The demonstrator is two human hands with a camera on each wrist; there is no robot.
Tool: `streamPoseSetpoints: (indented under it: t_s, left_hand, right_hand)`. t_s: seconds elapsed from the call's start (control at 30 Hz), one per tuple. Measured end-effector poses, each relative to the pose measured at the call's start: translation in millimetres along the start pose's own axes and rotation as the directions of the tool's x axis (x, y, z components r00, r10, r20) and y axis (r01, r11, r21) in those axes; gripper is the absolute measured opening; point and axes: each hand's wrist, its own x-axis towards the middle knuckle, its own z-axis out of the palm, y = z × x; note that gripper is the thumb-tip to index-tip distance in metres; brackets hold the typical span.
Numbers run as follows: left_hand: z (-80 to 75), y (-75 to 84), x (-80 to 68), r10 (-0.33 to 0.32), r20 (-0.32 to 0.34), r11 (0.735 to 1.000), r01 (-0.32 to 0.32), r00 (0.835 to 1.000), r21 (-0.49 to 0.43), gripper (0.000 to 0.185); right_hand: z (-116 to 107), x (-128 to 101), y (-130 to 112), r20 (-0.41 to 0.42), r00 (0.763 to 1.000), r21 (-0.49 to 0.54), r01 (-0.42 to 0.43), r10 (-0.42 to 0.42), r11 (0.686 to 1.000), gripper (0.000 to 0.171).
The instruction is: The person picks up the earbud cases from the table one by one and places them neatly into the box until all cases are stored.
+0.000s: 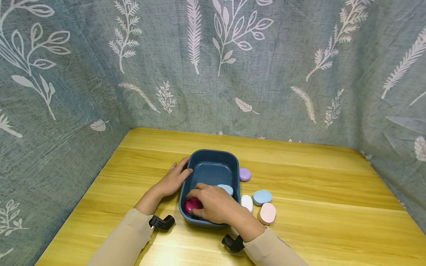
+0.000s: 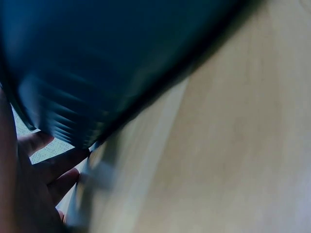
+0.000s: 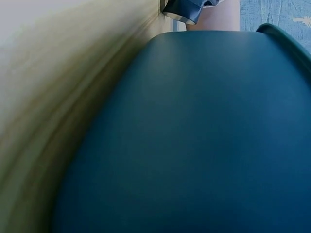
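A dark blue rectangular bin (image 1: 213, 168) with rounded corners stands on the table in the head view. On its left side rests my left hand (image 1: 171, 181), thumb over the rim and fingers along the outside. The left wrist view shows those fingers (image 2: 60, 165) fairly straight against the outer wall. My right hand (image 1: 213, 203) reaches into the near end and holds a glossy magenta soap-like bar (image 1: 192, 205) between fingers and thumb. Partly hidden behind that hand, a light blue bar (image 1: 226, 189) lies in the bin. The right wrist view is filled by the bin's outer wall (image 3: 194, 126).
Right of the bin lie a purple round bar (image 1: 244, 174), a white bar (image 1: 247, 203), a blue bar (image 1: 262, 197) and a pink bar (image 1: 267, 213). A patterned grey-blue curtain (image 1: 206, 96) hangs behind and beside the wooden table (image 1: 316, 221).
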Motion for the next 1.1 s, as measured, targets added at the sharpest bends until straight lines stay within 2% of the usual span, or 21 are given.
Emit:
streamPoseSetpoints:
  t_s: [0.73, 1.1]
  left_hand:
    - [0.5, -0.8, -1.7, 0.004, 0.027, 1.000, -0.004, 1.000, -0.001, 0.056]
    - [1.5, -1.7, -1.4, -0.005, 0.018, 1.000, 0.004, 1.000, 0.009, 0.058]
  right_hand:
    - [-13.0, -12.2, 5.1, -0.016, 1.000, -0.032, 0.010, -0.010, 0.999, 0.039]
    - [-24.8, -24.1, 10.3, -0.099, 0.995, -0.042, 0.022, -0.026, 0.999, 0.038]
